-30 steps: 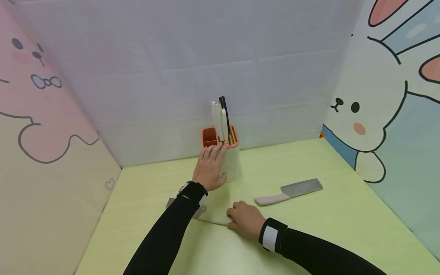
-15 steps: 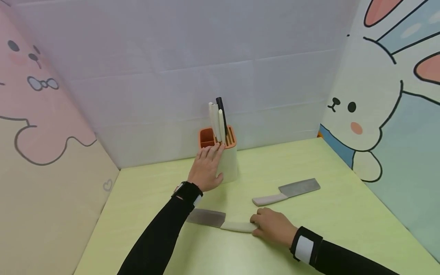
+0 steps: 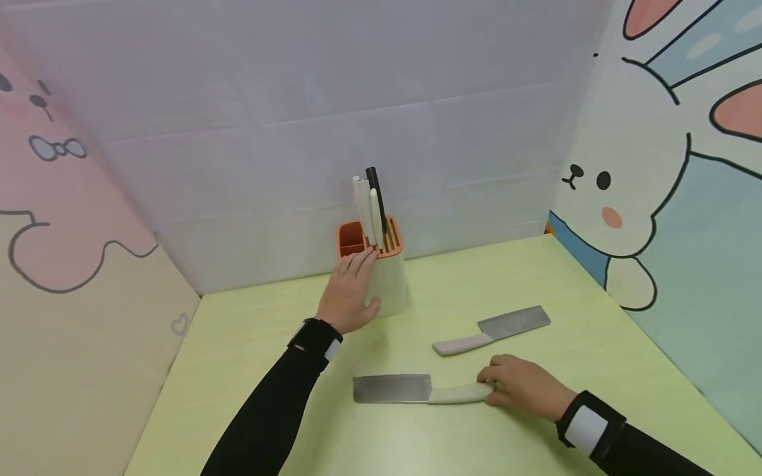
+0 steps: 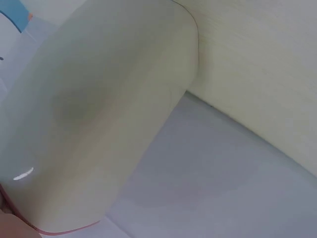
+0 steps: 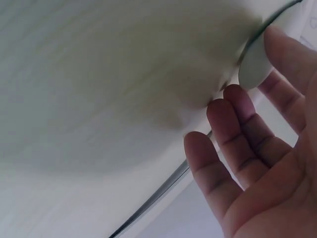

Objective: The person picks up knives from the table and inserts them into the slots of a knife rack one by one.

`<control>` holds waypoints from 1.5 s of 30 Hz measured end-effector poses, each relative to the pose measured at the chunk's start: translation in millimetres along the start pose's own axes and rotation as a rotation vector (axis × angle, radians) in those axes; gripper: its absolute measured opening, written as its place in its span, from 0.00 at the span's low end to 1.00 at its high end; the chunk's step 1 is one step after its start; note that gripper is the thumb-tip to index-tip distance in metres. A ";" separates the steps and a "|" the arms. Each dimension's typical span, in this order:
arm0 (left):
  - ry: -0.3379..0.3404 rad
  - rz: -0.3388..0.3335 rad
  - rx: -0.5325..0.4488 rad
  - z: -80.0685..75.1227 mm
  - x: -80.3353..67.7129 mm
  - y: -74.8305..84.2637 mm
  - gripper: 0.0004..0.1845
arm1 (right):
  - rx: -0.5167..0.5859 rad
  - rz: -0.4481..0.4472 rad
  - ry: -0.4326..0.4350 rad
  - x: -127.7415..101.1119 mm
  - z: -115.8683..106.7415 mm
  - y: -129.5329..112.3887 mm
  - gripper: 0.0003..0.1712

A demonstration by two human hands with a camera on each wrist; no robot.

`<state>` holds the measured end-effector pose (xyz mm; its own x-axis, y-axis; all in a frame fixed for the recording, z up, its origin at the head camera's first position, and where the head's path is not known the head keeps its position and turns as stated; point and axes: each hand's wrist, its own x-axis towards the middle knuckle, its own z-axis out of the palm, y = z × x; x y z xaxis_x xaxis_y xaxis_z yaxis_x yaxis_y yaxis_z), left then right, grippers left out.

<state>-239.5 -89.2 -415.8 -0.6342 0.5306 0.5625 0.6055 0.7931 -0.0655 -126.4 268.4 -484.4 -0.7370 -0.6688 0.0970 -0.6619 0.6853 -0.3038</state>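
My right hand (image 3: 530, 387) pinches the butt of a cleaver's pale handle between thumb and fingers. That cleaver (image 3: 393, 389) lies at the front of the table, its grey blade pointing left. In the right wrist view the rounded handle end (image 5: 253, 67) sits between thumb and index finger, the other fingers loosely bent beside it. My left hand (image 3: 348, 297) rests with extended fingers on the front rim of a white knife block (image 3: 389, 287) with an orange top. White-handled knives (image 3: 364, 211) and a black-handled one (image 3: 376, 192) stand in the block. Its smooth side (image 4: 99, 109) fills much of the left wrist view.
A second cleaver (image 3: 514, 322) lies behind the first, its blade pointing right. The block stands close to the pale back wall (image 3: 286, 165). Walls with cartoon animals flank the light green-yellow table (image 3: 250, 357) left and right.
My right hand has moved right, drawing the cleaver along with it, and the blade now shows from behind the left forearm. The left hand stays on the block.
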 end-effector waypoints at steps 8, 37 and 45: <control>0.197 -0.045 -0.068 -6.7 6.2 -8.9 0.31 | 0.006 0.056 -0.015 -15.6 -15.1 25.0 0.14; 0.169 -0.084 0.052 38.4 -2.9 -24.2 0.42 | -0.035 0.033 0.063 -6.1 7.2 26.6 0.17; 0.149 -0.104 0.034 37.4 -3.7 -23.0 0.41 | 0.066 0.025 -0.029 -5.2 -5.6 21.4 0.17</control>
<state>-269.0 -98.2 -447.2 -0.6127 0.3974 0.6831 0.5224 0.8523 -0.0272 -137.5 288.2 -486.1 -0.7484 -0.6604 0.0613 -0.6321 0.6822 -0.3674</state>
